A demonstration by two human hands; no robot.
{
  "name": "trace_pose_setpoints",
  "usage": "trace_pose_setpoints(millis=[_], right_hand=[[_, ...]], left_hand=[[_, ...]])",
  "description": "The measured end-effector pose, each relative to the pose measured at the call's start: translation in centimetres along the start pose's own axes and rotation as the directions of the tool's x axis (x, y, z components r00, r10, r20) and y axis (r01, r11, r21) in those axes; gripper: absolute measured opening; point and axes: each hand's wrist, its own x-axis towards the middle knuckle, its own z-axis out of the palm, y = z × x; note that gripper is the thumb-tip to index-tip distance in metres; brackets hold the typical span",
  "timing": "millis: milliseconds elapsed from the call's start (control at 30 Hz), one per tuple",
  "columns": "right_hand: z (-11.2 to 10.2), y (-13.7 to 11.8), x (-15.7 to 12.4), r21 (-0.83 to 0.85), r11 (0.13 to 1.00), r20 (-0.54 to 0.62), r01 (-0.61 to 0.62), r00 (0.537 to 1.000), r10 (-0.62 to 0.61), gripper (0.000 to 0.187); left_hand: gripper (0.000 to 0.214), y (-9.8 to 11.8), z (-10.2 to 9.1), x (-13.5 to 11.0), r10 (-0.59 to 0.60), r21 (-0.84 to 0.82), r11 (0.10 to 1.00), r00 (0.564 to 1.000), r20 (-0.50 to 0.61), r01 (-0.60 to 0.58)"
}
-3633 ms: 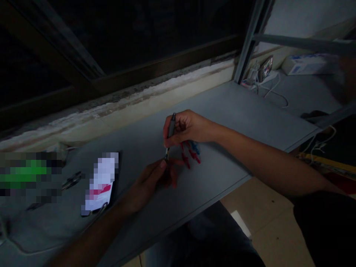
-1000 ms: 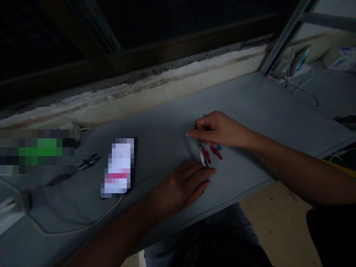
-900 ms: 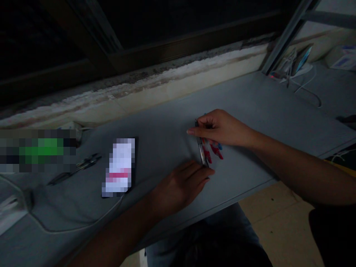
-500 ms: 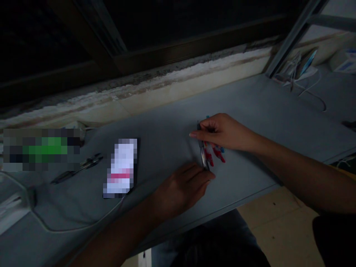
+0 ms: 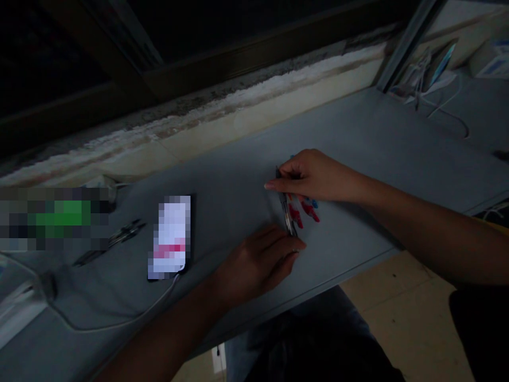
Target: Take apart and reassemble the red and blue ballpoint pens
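Note:
A slim pen [image 5: 288, 217] with a dark upper part and a clear, shiny lower barrel slants between my two hands. My right hand [image 5: 312, 175] pinches its far end between thumb and fingers. At the near end, the fingers of my left hand [image 5: 258, 262] close round the pen and hide its tip. Several small red, clear and blue pieces [image 5: 310, 209] lie on the desk just right of the pen, partly under my right hand. Their exact kind is hard to make out in the dim light.
On the grey desk [image 5: 234, 196], a lit phone [image 5: 170, 233] with a cable [image 5: 119, 324] lies to the left. Beyond it are dark pens [image 5: 127, 231] and a blurred green item [image 5: 63, 215]. Cables [image 5: 421, 90] lie at the far right, beside a metal post [image 5: 409, 48].
The view has shifted slightly, so the hands and pen sit a little higher and further left. Both hands keep hold of the pen, with little other visible change.

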Motion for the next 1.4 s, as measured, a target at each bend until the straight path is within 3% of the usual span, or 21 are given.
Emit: trace_pose_setpoints(millis=[233, 467, 633, 767, 967, 1100, 1233, 1400], right_hand=[[-0.08, 0.06, 0.11, -0.009, 0.999, 0.016, -0.040, 0.999, 0.040, 0.051], [0.37, 0.31, 0.20, -0.052, 0.998, 0.009, 0.030, 1.000, -0.030, 0.055], [0.41, 0.49, 0.21, -0.009, 1.000, -0.007, -0.002, 1.000, 0.002, 0.053], [0.36, 0.55, 0.11, 0.014, 1.000, -0.013, 0.006, 1.000, -0.006, 0.053], [0.50, 0.41, -0.02, 0.053, 0.999, -0.017, -0.006, 1.000, 0.007, 0.052], [0.48, 0.10, -0.29, 0.068, 0.998, -0.058, -0.008, 0.998, 0.012, 0.051], [0.57, 0.05, -0.43, 0.110, 0.994, -0.076, -0.015, 0.997, 0.024, 0.053], [0.86, 0.22, -0.16, 0.098, 0.995, -0.050, -0.035, 0.998, 0.041, 0.052]], left_hand=[[0.014, -0.08, 0.05, 0.12, 0.006, 0.070, 0.998, 1.000, 0.006, -0.006], [0.016, -0.07, 0.11, 0.00, 0.019, 0.037, 0.999, 1.000, 0.016, -0.019], [0.014, -0.10, 0.13, -0.12, 0.014, 0.090, 0.996, 1.000, 0.000, -0.014], [0.013, -0.22, 0.22, -0.16, 0.023, 0.042, 0.999, 1.000, -0.011, -0.022], [0.035, -0.38, 0.48, -0.12, -0.015, 0.121, 0.992, 0.997, -0.074, 0.024], [0.037, -0.37, 0.31, -0.30, 0.043, 0.242, 0.970, 0.992, -0.121, -0.013], [0.037, -0.36, -0.17, -0.61, 0.098, 0.324, 0.944, 0.992, -0.083, -0.066], [0.032, -0.80, -0.44, -0.47, 0.146, 0.309, 0.943, 0.987, -0.059, -0.122]])
